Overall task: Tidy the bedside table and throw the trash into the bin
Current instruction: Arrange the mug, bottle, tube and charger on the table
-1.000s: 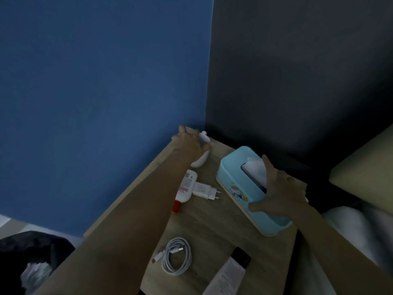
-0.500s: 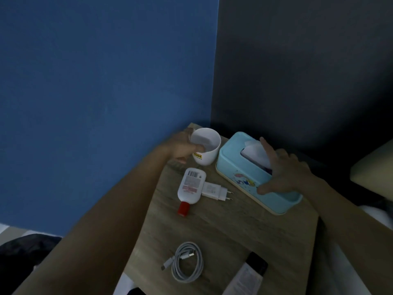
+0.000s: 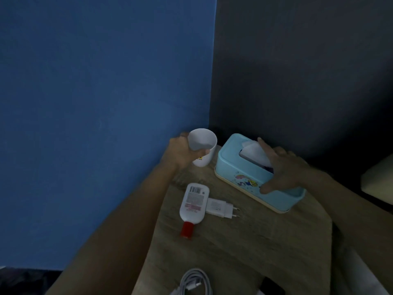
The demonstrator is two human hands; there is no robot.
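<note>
Fingers of the left hand [image 3: 180, 151] are wrapped around a white cup [image 3: 203, 146], held upright at the far corner of the bedside table [image 3: 244, 241]. The right hand [image 3: 285, 171] is spread over a blue tissue box [image 3: 240, 167], thumb pressed on its side, gripping it loosely. A white bottle [image 3: 193, 203] is lain flat, touching a charger plug [image 3: 220, 208]; a coiled cable [image 3: 194, 283] is seen nearer

My left hand [image 3: 182, 152] grips a smooth white cup [image 3: 203, 146]; at its 3 o'clock, my right hand [image 3: 285, 169] holds a glossy plastic tissue box [image 3: 240, 177] on the matt wood-grain bedside table [image 3: 255, 241].
</note>
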